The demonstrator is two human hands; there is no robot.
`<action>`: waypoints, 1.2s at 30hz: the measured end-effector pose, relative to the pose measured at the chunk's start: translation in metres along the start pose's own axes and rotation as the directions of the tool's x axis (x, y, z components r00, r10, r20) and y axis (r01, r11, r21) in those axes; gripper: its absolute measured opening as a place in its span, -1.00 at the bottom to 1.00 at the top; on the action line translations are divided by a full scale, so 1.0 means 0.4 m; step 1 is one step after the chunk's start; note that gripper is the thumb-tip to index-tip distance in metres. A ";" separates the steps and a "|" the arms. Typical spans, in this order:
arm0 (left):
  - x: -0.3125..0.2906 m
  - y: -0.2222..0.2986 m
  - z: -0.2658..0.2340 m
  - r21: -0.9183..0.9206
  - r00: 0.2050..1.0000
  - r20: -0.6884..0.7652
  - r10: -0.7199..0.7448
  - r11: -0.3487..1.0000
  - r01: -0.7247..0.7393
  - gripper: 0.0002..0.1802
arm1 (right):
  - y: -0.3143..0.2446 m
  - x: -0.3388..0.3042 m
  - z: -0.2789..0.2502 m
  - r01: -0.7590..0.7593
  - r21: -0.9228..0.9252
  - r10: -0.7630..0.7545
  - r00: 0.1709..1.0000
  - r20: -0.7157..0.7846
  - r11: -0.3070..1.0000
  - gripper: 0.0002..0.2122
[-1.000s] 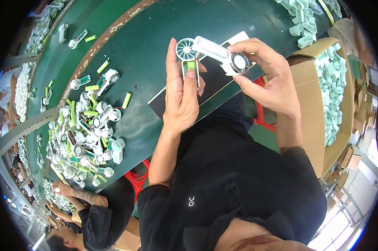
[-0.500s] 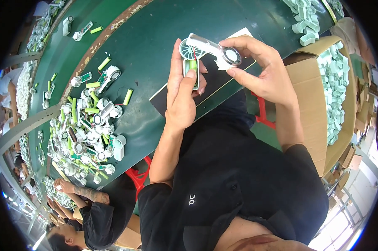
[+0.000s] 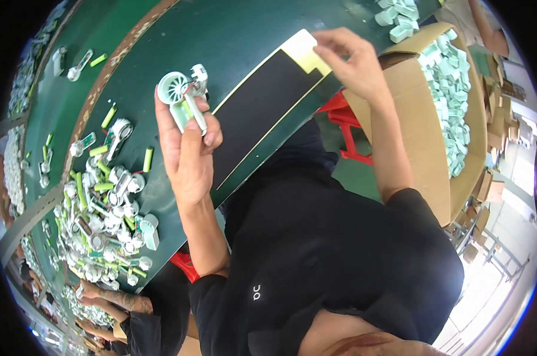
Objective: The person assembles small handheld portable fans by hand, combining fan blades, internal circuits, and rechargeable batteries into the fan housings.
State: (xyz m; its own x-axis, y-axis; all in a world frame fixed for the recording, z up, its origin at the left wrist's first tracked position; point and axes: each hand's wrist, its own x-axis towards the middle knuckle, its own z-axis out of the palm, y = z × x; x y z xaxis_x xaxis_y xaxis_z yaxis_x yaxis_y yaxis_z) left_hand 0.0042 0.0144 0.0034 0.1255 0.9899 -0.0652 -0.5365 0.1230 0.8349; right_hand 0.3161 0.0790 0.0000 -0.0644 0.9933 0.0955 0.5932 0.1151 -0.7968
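Observation:
My left hand (image 3: 188,151) is closed round a mint-green handheld-fan casing (image 3: 174,89), its round grille end pointing away from me. Along the casing's handle lies a pale slim part (image 3: 196,114), with red wire showing beside the grille. A small whitish part (image 3: 199,76) stands off to the right above my fingers. Reaching to the far end of a black board (image 3: 250,107), my right hand (image 3: 348,56) has thumb and fingertips drawn together at the edge of a pale yellow-white sheet (image 3: 301,50). Whatever is between those fingertips is too small to make out.
On the green table at left lies a heap of fan parts (image 3: 105,219) with green batteries. A cardboard box (image 3: 408,130) full of mint casings stands at right, with more casings (image 3: 399,18) beyond it. A red stool (image 3: 342,124) is below the table edge. A co-worker's arm (image 3: 123,299) shows lower left.
My right hand has let go of the clear-and-white fan part and moved out to the pale sheet. My left hand has shifted left with the casing. The view has turned slightly rightward.

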 end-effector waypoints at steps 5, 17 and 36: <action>-0.003 -0.032 0.019 -0.117 0.998 0.031 -0.047 0.992 0.050 -0.10 | 0.039 -0.087 0.042 0.141 -0.408 -0.124 0.990 0.067 0.902 -0.78; -0.003 -0.164 0.034 0.061 0.996 0.058 -0.072 0.996 0.069 0.01 | 0.051 -0.081 0.053 0.107 -0.383 -0.093 0.994 0.054 0.917 -0.86; -0.001 -0.219 -0.001 0.271 0.999 0.047 0.026 0.962 -0.038 -0.01 | 0.116 -0.030 -0.026 -0.310 0.048 0.267 0.880 0.394 0.950 -0.92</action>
State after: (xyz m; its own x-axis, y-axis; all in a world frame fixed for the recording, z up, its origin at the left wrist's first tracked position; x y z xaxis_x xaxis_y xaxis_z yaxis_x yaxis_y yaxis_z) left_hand 0.0505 0.0031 -0.0698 0.1507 0.9884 -0.0180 -0.2943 0.0622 0.9537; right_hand 0.3529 0.0725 -0.0320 -0.2142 0.9065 -0.3638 0.5449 -0.1982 -0.8147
